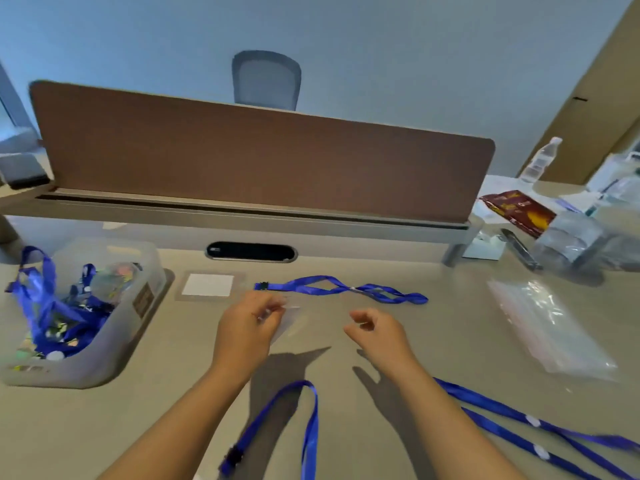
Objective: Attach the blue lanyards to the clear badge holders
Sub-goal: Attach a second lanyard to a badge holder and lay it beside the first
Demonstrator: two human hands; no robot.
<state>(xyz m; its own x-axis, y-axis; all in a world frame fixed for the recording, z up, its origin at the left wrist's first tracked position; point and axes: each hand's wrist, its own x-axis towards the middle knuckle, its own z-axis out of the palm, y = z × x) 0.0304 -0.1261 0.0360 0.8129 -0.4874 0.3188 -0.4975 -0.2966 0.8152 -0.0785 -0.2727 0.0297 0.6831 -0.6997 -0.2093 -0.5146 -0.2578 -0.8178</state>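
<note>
**Above the desk, a clear holder is pinched and a lanyard waits just behind**

Over the middle of the desk (346, 427) the left hand (247, 327) pinches a clear badge holder (289, 322) between thumb and fingers, lifted a little from the surface. The picture is blurred there, so I cannot tell exactly which edge is gripped. The right hand (375, 332) holds nothing; its fingers are loosely curled, narrow, near the holder but apart from it.

One blue lanyard (332, 289) lies just behind both hands, with its black clip (262, 286) at the left end, near the left hand. A second lanyard (304, 420) lies between the forearms, and more straps (519, 420) run under the right forearm. Another holder with a white card (207, 285) lies flat beside the clip. The plastic bin (104, 341) on the left keeps many lanyards and holders mixed together, and a bag of clear sleeves (547, 327) lies at the right.

I judge the holder to be very light, thin and bendy, also slippery, so it is better to take it near the top edge where the slot should be. The lanyard is soft and limp; the ribbon gives no control, so the hard clip is the place to take hold of it
</note>
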